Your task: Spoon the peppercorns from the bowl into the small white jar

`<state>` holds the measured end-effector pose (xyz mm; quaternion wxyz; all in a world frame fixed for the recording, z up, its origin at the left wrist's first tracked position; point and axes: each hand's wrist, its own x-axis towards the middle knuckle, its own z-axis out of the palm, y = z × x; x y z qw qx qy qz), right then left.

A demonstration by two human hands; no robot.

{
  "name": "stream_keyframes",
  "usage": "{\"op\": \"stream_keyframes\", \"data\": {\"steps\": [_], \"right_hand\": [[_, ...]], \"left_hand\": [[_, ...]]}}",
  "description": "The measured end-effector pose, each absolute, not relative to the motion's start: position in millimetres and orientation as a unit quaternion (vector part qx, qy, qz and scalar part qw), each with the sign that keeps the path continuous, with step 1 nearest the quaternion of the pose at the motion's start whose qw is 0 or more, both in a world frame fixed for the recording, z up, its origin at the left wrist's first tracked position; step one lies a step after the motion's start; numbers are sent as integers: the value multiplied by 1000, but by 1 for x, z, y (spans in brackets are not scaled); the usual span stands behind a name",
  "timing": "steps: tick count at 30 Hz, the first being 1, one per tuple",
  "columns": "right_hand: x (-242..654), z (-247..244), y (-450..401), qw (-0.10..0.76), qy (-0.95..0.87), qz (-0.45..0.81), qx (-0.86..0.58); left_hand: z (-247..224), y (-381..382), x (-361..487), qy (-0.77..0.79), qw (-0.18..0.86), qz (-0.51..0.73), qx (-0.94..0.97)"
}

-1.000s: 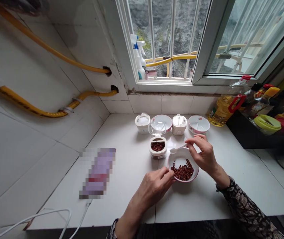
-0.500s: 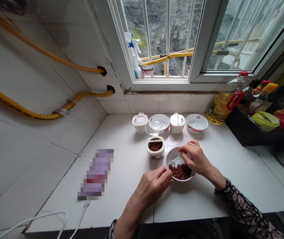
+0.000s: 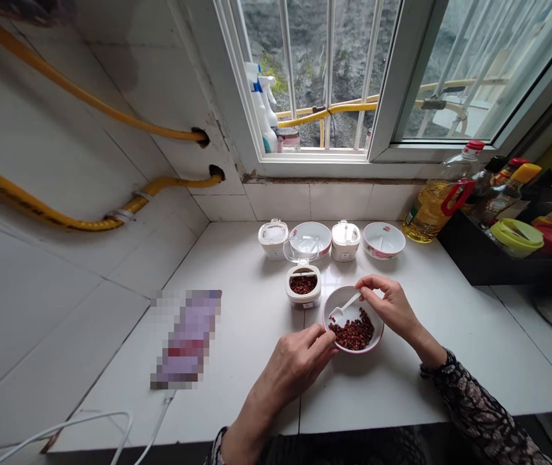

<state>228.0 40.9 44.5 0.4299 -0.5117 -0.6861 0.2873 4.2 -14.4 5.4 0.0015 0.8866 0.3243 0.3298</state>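
Note:
A white bowl (image 3: pixel 328 303) with a pinkish rim stands on the white tiled counter, holding a heap of reddish-brown peppercorns (image 3: pixel 353 334). My left hand (image 3: pixel 299 358) grips the bowl's near-left rim between thumb and fingers. Pinched in my right hand (image 3: pixel 388 303) is the handle of a small white spoon (image 3: pixel 348 305), whose scoop end tilts down inside the bowl, over its left part. Just behind and left of the bowl stands a seasoning jar (image 3: pixel 303 297), its clear lid (image 3: pixel 301 248) raised and more peppercorns inside.
Along the wall stand two lidded white jars (image 3: pixel 274 248) (image 3: pixel 345 250) and two flowered bowls (image 3: pixel 324 250) (image 3: pixel 385 252). An oil bottle (image 3: pixel 423 213) and a dark rack (image 3: pixel 467 255) of condiments are at the right. A blurred-out phone-like object (image 3: pixel 188 342) with a white cable (image 3: pixel 159 420) lies left.
My right hand has lifted and shifted slightly right, drawing the spoon up so more of it shows. The peppercorns under it have shifted. My left hand keeps its place on the rim.

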Motion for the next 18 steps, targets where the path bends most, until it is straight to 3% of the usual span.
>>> {"op": "stream_keyframes", "data": {"steps": [9, 15, 18], "right_hand": [[229, 49, 43, 446, -626, 361, -528], [218, 57, 48, 490, -625, 334, -508], [209, 59, 52, 512, -653, 257, -495]], "left_hand": [[7, -15, 4, 323, -2, 332, 886], [7, -15, 5, 323, -7, 335, 885], [8, -15, 5, 322, -10, 339, 884]]}}
